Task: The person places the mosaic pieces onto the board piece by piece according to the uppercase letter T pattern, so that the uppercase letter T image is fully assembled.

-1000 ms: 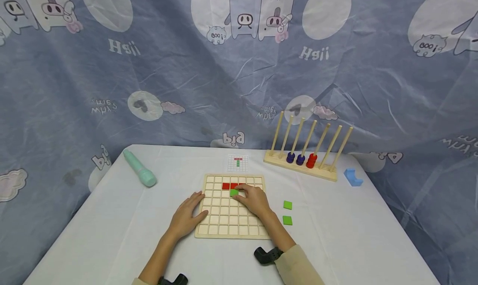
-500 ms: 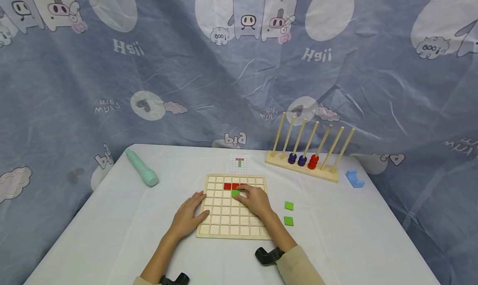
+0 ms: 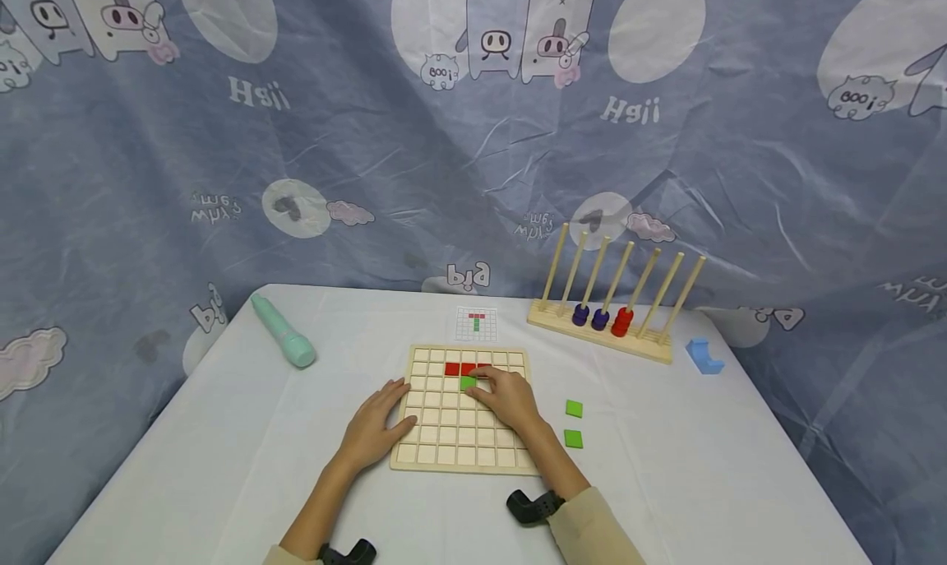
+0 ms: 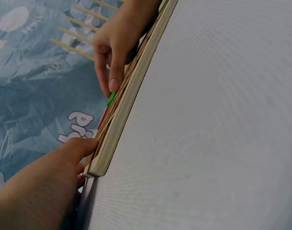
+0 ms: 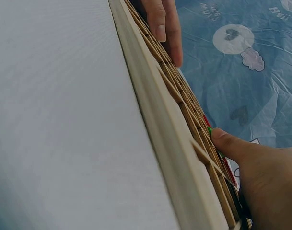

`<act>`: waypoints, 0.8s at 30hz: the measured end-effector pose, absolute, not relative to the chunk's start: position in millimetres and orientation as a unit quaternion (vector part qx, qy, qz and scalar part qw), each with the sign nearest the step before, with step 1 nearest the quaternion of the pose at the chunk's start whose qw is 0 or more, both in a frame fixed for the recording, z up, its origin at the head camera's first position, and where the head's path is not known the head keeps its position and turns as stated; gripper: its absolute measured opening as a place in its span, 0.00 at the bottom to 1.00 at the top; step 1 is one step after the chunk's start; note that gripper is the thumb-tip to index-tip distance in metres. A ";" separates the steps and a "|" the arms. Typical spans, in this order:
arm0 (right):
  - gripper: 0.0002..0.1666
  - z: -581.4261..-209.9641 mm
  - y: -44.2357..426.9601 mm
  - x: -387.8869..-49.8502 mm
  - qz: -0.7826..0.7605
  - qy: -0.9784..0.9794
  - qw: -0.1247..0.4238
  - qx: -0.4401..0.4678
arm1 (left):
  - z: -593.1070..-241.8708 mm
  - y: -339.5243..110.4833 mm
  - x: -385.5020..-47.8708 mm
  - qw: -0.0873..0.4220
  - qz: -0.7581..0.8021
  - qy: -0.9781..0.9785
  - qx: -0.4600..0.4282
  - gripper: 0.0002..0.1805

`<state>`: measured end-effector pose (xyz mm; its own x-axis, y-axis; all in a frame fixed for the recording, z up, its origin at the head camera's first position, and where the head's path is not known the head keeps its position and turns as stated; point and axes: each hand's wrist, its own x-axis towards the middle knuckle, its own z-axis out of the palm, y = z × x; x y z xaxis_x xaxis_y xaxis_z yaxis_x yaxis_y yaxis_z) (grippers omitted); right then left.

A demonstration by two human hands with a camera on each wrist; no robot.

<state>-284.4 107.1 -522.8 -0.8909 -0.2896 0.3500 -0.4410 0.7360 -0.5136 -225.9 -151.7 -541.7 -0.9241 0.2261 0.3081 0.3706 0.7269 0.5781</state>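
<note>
A wooden grid board lies flat on the white table. Three red square tiles form a row near its far side, the rightmost partly covered by fingers. Just below the middle red one is a green square tile. My right hand pinches this green tile between thumb and index finger; in the left wrist view the tile shows at those fingertips. At the board's left edge rests my left hand, fingers extended, thumb touching the rim. Two loose green tiles lie right of the board.
Behind the board lies a small pattern card showing a red and green T. A wooden peg rack with purple and red beads stands back right, beside a light blue plastic piece. A mint-green microphone-shaped object lies back left.
The head view has shifted slightly, so everything appears a little further right. Both hands and the tiles keep their places on the board.
</note>
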 end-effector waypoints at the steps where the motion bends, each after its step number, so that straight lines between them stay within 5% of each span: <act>1: 0.21 -522.4 107.2 -284.2 0.305 -0.923 0.123 0.197 | -541.5 -151.7 -225.8 0.108 -0.333 -0.923 -0.162 0.33; 24: 0.21 -520.4 110.5 -280.5 0.318 -0.918 0.130 0.196 | -539.6 -151.4 -224.9 0.099 -0.339 -0.922 -0.158 0.33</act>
<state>-280.5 110.5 -520.4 -0.8890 -0.2779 0.3639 -0.4436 0.7201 -0.5336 -224.9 -151.4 -539.6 -0.9304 0.2237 0.2903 0.3584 0.7210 0.5931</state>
